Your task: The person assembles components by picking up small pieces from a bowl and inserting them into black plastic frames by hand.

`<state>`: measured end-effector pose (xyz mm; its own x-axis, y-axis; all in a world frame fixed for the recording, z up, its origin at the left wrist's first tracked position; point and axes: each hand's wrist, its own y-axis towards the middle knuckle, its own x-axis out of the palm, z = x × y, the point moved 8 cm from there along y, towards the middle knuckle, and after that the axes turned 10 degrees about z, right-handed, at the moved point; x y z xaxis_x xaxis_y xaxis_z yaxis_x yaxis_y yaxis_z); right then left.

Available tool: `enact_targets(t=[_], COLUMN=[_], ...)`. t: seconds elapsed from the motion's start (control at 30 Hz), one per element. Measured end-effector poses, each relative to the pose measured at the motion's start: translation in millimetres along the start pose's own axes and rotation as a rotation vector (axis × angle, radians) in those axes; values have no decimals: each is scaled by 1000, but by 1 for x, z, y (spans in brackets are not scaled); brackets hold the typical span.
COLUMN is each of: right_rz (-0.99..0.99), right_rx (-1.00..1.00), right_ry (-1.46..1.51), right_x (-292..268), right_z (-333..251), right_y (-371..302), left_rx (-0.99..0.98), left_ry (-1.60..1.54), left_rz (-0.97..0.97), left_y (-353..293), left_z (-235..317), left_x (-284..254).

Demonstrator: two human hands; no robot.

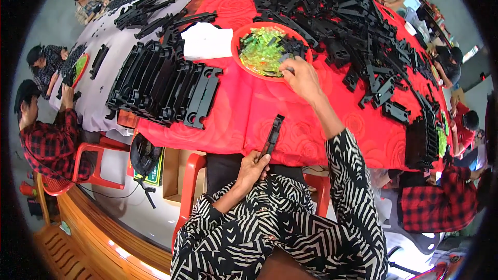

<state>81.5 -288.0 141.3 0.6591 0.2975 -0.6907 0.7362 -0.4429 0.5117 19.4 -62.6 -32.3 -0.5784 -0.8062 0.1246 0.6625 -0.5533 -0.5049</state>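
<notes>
My left hand (252, 168) is closed around the lower end of a long black plastic part (272, 135), held upright and slightly tilted near the table's front edge. Reaching forward, my right hand (301, 77) is at the right rim of a red bowl (243, 69). Its fingers are pinched over small black pieces (294, 47) in the bowl; what they grip, if anything, is too small to make out. Shiny yellow-green pieces (259, 46) fill the rest of the bowl. Just left of the bowl lies a white cloth or paper (207, 40).
Rows of black plastic parts (166, 85) stand left of the bowl on the red tablecloth (233, 109). A large loose heap of similar parts (353, 26) spreads across the back right. Other people sit around the tables, one in a checked shirt (49, 137) at left beside a red chair (104, 161).
</notes>
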Motion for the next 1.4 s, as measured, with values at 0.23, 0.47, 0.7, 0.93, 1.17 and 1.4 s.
enact_targets(t=[0.23,0.47,0.7,0.93,1.17,1.4], right_rz=[-384,-486,-368,48,11,-316], right_rx=[-58,-86,-114,-47,348,491], right_ry=[-363,-518,-489,-108,685,849], right_x=[66,80,70,27,2,19], right_z=[38,33,39,35,19,-22], right_y=[35,38,35,42,-12,-134], left_rx=[-17,-23,-26,-28,210,316], left_ry=[-27,-61,-59,-53,-252,-415], left_rz=[-66,-55,-99,-80,-9,167], left_y=[0,3,5,3,-11,-9], left_z=[3,5,6,4,38,62], left_x=[7,4,8,6,2,-25])
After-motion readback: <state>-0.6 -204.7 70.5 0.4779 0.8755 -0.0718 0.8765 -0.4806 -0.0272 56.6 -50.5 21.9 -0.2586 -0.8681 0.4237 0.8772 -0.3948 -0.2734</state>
